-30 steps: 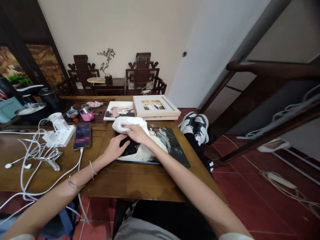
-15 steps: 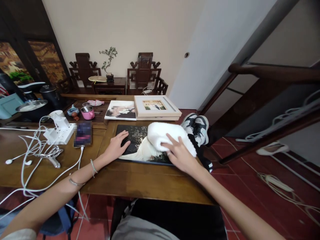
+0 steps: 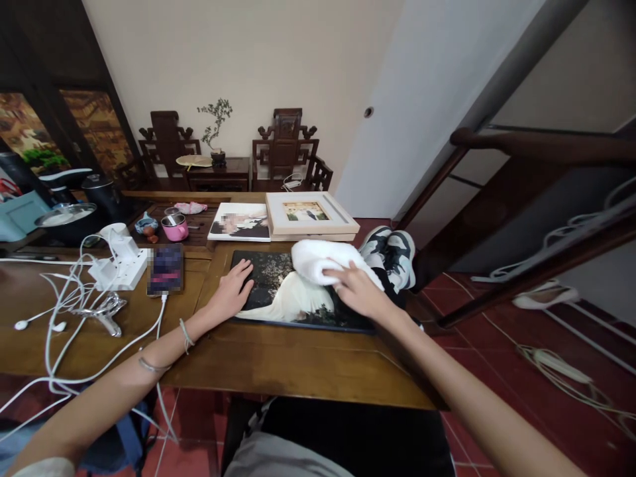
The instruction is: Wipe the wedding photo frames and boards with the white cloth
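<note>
A large dark photo print [image 3: 278, 291] with a white gown in it lies flat on the wooden table [image 3: 278, 361]. My left hand [image 3: 232, 289] rests flat on the print's left edge, fingers spread. My right hand [image 3: 358, 288] presses a folded white cloth [image 3: 318, 262] onto the right part of the print, fingers laid over the cloth.
Behind the print lie a cream framed photo [image 3: 308, 213] and another print [image 3: 241, 222]. A phone [image 3: 165, 269], white power strip [image 3: 122, 265], cables and earphones [image 3: 54, 311] cover the left side. A pink cup [image 3: 175, 226] stands farther back. Sneakers [image 3: 392, 255] lie off the right edge.
My right hand swept the cloth from the print's upper left across to its right side, then drew slightly back and up. My left hand stayed on the left edge.
</note>
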`<state>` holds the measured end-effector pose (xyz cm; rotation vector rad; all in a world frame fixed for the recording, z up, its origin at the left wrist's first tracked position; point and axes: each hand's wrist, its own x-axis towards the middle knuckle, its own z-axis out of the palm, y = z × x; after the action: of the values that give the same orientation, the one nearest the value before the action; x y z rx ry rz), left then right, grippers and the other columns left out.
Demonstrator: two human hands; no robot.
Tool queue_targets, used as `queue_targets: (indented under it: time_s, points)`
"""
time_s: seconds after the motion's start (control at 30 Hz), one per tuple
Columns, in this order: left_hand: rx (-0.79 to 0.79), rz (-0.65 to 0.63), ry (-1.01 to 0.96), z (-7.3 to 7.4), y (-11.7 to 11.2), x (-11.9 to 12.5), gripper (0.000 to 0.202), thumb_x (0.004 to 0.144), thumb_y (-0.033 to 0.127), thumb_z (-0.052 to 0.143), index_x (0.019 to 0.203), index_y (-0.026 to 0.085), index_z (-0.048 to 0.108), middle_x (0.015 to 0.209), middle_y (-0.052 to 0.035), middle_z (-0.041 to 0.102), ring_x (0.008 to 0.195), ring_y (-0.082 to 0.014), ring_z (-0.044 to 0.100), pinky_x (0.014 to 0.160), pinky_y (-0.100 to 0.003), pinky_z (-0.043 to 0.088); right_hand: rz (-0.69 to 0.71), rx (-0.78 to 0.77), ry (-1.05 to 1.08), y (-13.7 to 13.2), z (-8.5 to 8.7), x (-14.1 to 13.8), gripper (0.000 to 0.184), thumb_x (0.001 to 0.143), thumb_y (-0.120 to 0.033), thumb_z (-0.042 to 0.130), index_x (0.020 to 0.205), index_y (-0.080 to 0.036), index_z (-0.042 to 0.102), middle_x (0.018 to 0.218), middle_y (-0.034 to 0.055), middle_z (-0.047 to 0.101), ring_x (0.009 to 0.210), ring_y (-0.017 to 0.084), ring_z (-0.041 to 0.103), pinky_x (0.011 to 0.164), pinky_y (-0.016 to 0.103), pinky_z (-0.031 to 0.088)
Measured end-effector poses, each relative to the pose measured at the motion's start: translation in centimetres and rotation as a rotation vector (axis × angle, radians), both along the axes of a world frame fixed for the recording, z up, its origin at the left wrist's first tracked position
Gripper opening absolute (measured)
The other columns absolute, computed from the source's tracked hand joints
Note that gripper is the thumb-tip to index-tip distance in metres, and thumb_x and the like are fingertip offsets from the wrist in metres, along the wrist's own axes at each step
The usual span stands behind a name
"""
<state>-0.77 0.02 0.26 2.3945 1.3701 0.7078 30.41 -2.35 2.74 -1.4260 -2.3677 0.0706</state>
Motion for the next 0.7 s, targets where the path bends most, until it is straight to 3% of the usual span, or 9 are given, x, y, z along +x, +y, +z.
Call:
queue_targets:
  time_s: [0.13, 0.23, 0.3, 0.4, 0.47, 0.57, 0.63, 0.7]
  points:
    - [-0.005, 0.008, 0.015, 0.1, -0.3, 0.1, 0.043, 0.096, 0.03, 0.035, 0.134, 0.015, 0.049, 0.15, -0.0124, 0.039, 0.143, -0.0232, 0.028, 0.114, -0.048, 0.03, -0.04, 0.013, 0.002, 4.6, 0.3, 0.7, 0.046, 0.077, -0.011, 0.037, 0.11, -0.015, 0.068, 0.108, 0.0134, 0.072, 0.107, 0.033, 0.063, 0.103, 0.056, 0.034]
    - [0.011, 0.026, -0.005, 0.1, -0.4, 0.2, 0.041, 0.096, 0.029, 0.037, 0.132, 0.015, 0.052, 0.149, -0.013, 0.041, 0.142, -0.0231, 0.03, 0.113, -0.048, 0.031, -0.029, 0.013, -0.001, 4.4, 0.0, 1.2, 0.045, 0.077, -0.011, 0.036, 0.108, -0.016, 0.068, 0.111, 0.0129, 0.071, 0.11, 0.032, 0.062, 0.107, 0.057, 0.03]
    - [0.016, 0.036, -0.02, 0.1, -0.4, 0.3, 0.04, 0.096, 0.028, 0.037, 0.131, 0.016, 0.053, 0.148, -0.0125, 0.042, 0.142, -0.0232, 0.032, 0.112, -0.048, 0.033, -0.009, 0.019, -0.006, 2.4, -0.5, 1.6, 0.044, 0.076, -0.01, 0.036, 0.106, -0.016, 0.068, 0.121, 0.0129, 0.067, 0.121, 0.031, 0.055, 0.11, 0.058, 0.027]
    - [0.016, 0.037, -0.021, 0.0, -0.4, 0.4, 0.041, 0.095, 0.027, 0.038, 0.13, 0.014, 0.054, 0.147, -0.0138, 0.043, 0.141, -0.0238, 0.032, 0.112, -0.047, 0.033, 0.055, 0.042, -0.001, -2.9, -1.2, 2.0, 0.041, 0.075, -0.01, 0.039, 0.102, -0.018, 0.068, 0.135, 0.0127, 0.057, 0.134, 0.03, 0.041, 0.112, 0.059, 0.026]
    - [0.018, 0.035, -0.013, 0.0, -0.3, 0.4, 0.042, 0.095, 0.027, 0.037, 0.13, 0.012, 0.053, 0.148, -0.0146, 0.042, 0.141, -0.0244, 0.032, 0.112, -0.048, 0.033, 0.101, 0.043, 0.017, -7.1, -1.2, 1.9, 0.039, 0.076, -0.009, 0.04, 0.101, -0.019, 0.068, 0.144, 0.0126, 0.048, 0.136, 0.03, 0.039, 0.113, 0.061, 0.023]
    - [0.017, 0.03, 0.005, -0.1, -0.3, 0.4, 0.042, 0.096, 0.028, 0.035, 0.131, 0.013, 0.052, 0.148, -0.0142, 0.042, 0.142, -0.0247, 0.031, 0.112, -0.049, 0.033, 0.201, 0.014, 0.005, -12.3, -0.4, 1.4, 0.038, 0.071, -0.007, 0.043, 0.094, -0.023, 0.069, 0.145, 0.0055, 0.046, 0.14, 0.031, 0.029, 0.113, 0.062, 0.022]
    - [0.02, 0.02, 0.016, -0.2, -0.2, 0.3, 0.043, 0.095, 0.028, 0.036, 0.132, 0.013, 0.052, 0.148, -0.0146, 0.042, 0.142, -0.0249, 0.031, 0.112, -0.05, 0.032, 0.248, 0.004, 0.0, -13.7, 0.0, 1.1, 0.039, 0.067, -0.006, 0.046, 0.091, -0.026, 0.069, 0.145, 0.0023, 0.046, 0.14, 0.031, 0.028, 0.115, 0.059, 0.021]
    - [0.03, 0.008, 0.024, -0.2, -0.1, 0.2, 0.043, 0.095, 0.029, 0.036, 0.132, 0.013, 0.052, 0.147, -0.0147, 0.043, 0.142, -0.025, 0.031, 0.112, -0.05, 0.032, 0.253, 0.016, 0.027, -13.1, 0.1, 1.0, 0.04, 0.067, -0.007, 0.048, 0.093, -0.028, 0.07, 0.145, 0.0022, 0.046, 0.137, 0.031, 0.033, 0.116, 0.054, 0.023]
